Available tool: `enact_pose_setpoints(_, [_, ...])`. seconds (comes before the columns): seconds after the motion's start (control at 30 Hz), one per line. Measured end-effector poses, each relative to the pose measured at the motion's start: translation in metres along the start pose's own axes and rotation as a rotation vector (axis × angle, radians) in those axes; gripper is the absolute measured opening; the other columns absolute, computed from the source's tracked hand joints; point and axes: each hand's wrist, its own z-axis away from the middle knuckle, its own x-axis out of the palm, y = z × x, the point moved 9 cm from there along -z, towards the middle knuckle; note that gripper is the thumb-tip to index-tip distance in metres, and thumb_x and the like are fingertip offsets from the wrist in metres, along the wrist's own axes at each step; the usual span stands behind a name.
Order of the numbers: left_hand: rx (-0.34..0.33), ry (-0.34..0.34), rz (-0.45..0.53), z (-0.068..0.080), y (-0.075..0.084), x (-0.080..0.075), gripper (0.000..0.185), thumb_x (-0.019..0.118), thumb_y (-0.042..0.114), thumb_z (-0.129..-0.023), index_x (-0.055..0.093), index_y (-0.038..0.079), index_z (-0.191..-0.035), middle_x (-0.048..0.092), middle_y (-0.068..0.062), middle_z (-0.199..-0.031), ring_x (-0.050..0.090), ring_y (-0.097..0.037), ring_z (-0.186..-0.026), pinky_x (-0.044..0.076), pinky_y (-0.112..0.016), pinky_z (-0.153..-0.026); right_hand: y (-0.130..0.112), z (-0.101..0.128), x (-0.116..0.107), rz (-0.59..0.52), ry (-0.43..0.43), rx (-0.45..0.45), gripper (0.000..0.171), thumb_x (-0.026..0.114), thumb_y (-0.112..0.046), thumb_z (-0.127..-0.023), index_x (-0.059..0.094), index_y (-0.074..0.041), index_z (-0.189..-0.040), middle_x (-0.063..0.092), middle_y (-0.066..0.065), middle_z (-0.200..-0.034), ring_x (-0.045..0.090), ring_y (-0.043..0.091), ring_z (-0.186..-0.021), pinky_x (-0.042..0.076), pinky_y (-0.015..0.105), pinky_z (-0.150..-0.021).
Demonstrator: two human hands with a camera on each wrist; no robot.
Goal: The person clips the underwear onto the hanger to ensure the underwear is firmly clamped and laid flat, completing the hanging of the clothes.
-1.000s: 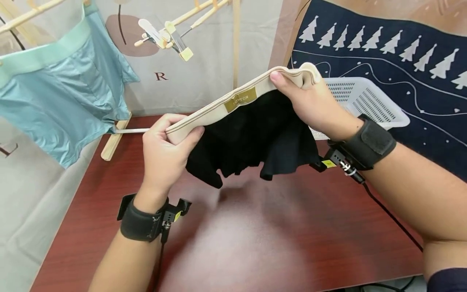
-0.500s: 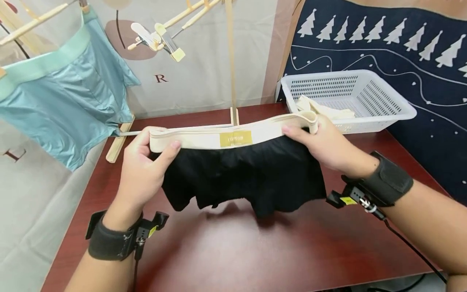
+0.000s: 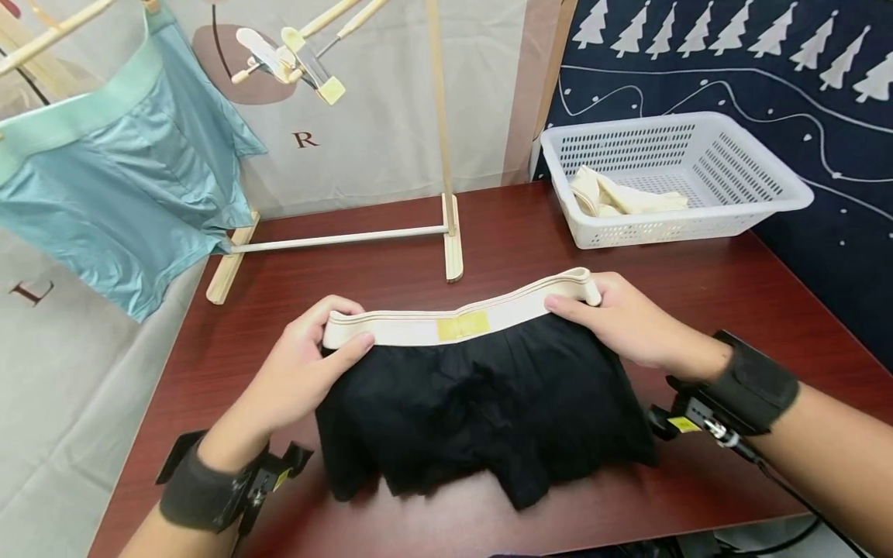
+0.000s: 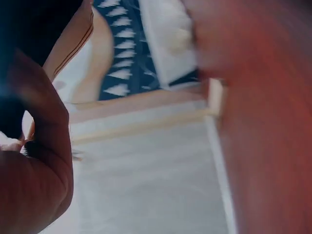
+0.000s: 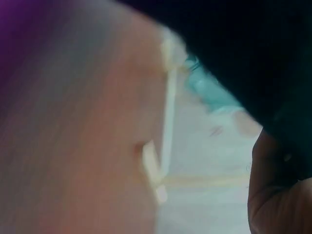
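Head view: black soft-knit boxer briefs (image 3: 481,411) with a cream elastic waistband (image 3: 453,322) and a gold label lie flat on the glossy dark red wood-grain table (image 3: 572,256), hems rumpled towards the near edge. Left hand (image 3: 303,372) pinches the waistband's left end, thumb on top, fingers curled under. Right hand (image 3: 628,322) pinches the right end the same way. Black strap with a small camera on each wrist.

Bare table all round the garment; near edge sits just past the hems. Light wooden drying rack (image 3: 446,178) stands behind, foot bar well apart from the waistband. Shiny teal boxer briefs (image 3: 132,186) with a mint waistband hang from it on the left, past the table edge. White perforated plastic basket (image 3: 670,174) far right, holding cream cloth (image 3: 621,198). Beige printed cloth backdrop left, navy cloth with white trees right.

Left wrist view: blurred; thumb in shadow beside the cream waistband (image 4: 73,36), rack bars and backdrop behind.

Right wrist view: heavily blurred; black fabric (image 5: 243,53) fills the top, rack foot and a teal patch behind. Cannot tell the grip here.
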Motion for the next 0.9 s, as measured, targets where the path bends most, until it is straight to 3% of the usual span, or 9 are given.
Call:
enact_pose_setpoints(0.1, [-0.037,-0.08,-0.093,-0.022,-0.027,0.018,0.029,0.068,0.03,-0.097,0.058,0.015,-0.12,0.07,-0.004,-0.108,0.063,-0.016,-0.093,0.048,-0.03,-0.081,0.029,-0.022,0.007,0.015,-0.032,0.062,0.03,0.06,-0.04,-0.1,0.072,-0.013,-0.107,0.071,-0.001,-0.1,0.06,0.006,-0.088,0.049,0.022,-0.078])
enact_pose_setpoints(0.2, [-0.068,-0.176,-0.163,-0.041,-0.053,0.037,0.029,0.067,0.029,-0.097,0.058,0.012,-0.12,0.071,-0.005,-0.105,0.063,-0.015,-0.087,0.049,-0.033,-0.076,0.057,-0.042,0.016,0.031,-0.092,0.102,0.032,0.057,-0.037,-0.102,0.071,-0.008,-0.101,0.069,0.003,-0.09,0.06,0.009,-0.081,0.048,0.024,-0.076])
enact_pose_setpoints(0.3, [-0.117,-0.271,-0.17,-0.052,-0.075,0.051,0.025,0.065,0.027,-0.098,0.058,0.01,-0.114,0.068,-0.005,-0.084,0.064,-0.018,-0.065,0.052,-0.033,-0.062,0.076,-0.057,0.024,0.043,-0.145,0.108,0.031,0.054,-0.031,-0.104,0.069,-0.005,-0.096,0.065,0.002,-0.081,0.058,0.01,-0.075,0.046,0.026,-0.074])
enact_pose_setpoints(0.37, [-0.144,-0.306,-0.174,-0.058,-0.085,0.056,0.021,0.064,0.027,-0.099,0.057,0.009,-0.106,0.056,-0.001,-0.069,0.06,-0.02,-0.052,0.052,-0.034,-0.054,0.085,-0.063,0.026,0.04,-0.17,0.119,0.03,0.054,-0.029,-0.104,0.069,-0.004,-0.099,0.062,0.0,-0.078,0.055,0.01,-0.069,0.045,0.026,-0.069])
enact_pose_setpoints(0.47, [-0.175,-0.345,-0.183,-0.064,-0.096,0.059,0.022,0.063,0.027,-0.1,0.052,0.009,-0.094,0.036,0.001,-0.056,0.056,-0.021,-0.041,0.052,-0.035,-0.047,0.094,-0.069,0.025,0.048,-0.211,0.141,0.028,0.054,-0.027,-0.104,0.07,-0.004,-0.103,0.064,-0.002,-0.076,0.057,0.011,-0.063,0.049,0.029,-0.062])
enact_pose_setpoints(0.53, [-0.194,-0.363,-0.192,-0.067,-0.103,0.059,0.026,0.063,0.027,-0.099,0.05,0.008,-0.087,0.033,0.004,-0.054,0.055,-0.02,-0.042,0.053,-0.034,-0.048,0.099,-0.071,0.026,0.041,-0.254,0.17,0.028,0.055,-0.029,-0.104,0.07,-0.005,-0.101,0.062,0.0,-0.071,0.057,0.014,-0.057,0.052,0.032,-0.057])
enact_pose_setpoints(0.7, [-0.235,-0.417,-0.224,-0.068,-0.119,0.055,0.028,0.064,0.026,-0.099,0.052,0.008,-0.082,0.047,0.002,-0.05,0.056,-0.017,-0.043,0.051,-0.031,-0.049,0.108,-0.077,0.026,0.029,-0.321,0.228,0.037,0.058,-0.032,-0.102,0.057,-0.006,-0.076,0.056,0.005,-0.063,0.06,0.019,-0.051,0.057,0.04,-0.055])
enact_pose_setpoints(0.77, [-0.25,-0.423,-0.252,-0.069,-0.124,0.054,0.03,0.064,0.028,-0.098,0.053,0.008,-0.08,0.052,-0.001,-0.051,0.058,-0.016,-0.043,0.05,-0.031,-0.05,0.112,-0.079,0.026,0.055,-0.337,0.231,0.042,0.059,-0.032,-0.102,0.051,-0.006,-0.069,0.053,0.006,-0.059,0.058,0.019,-0.047,0.056,0.038,-0.053])
enact_pose_setpoints(0.9, [-0.291,-0.414,-0.336,-0.072,-0.132,0.051,0.038,0.068,0.039,-0.094,0.057,0.009,-0.073,0.057,-0.003,-0.052,0.059,-0.016,-0.045,0.048,-0.031,-0.053,0.116,-0.083,0.029,0.172,-0.377,0.189,0.044,0.06,-0.031,-0.1,0.055,-0.006,-0.064,0.054,0.004,-0.053,0.055,0.015,-0.041,0.052,0.033,-0.048])
